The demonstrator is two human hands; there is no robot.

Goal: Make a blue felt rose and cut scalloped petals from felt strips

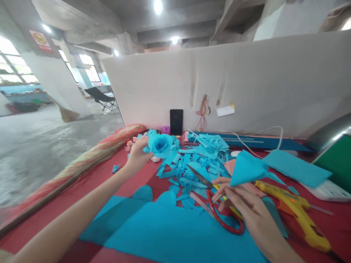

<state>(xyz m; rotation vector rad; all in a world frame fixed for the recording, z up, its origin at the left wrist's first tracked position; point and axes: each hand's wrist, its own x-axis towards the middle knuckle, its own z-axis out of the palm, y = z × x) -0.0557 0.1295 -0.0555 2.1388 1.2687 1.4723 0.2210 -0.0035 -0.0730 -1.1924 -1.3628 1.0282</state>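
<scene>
A craft workshop in a bare industrial hall is shown; concrete beams are left exposed overhead; paper scraps, scissors and a yellow glue gun are spread over a red-covered table.

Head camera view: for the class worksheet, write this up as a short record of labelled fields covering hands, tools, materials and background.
Left hand: holding a blue rose
Right hand: fingers at a folded blue piece and over red-handled scissors; exact grip unclear
Other tool: yellow glue gun, right of the right hand
Loose material: blue scraps, heaped beyond the scissors
Flat material: large blue sheet, nearest the person
Work surface: red
Background: pale upright panel; black chair at left
</scene>
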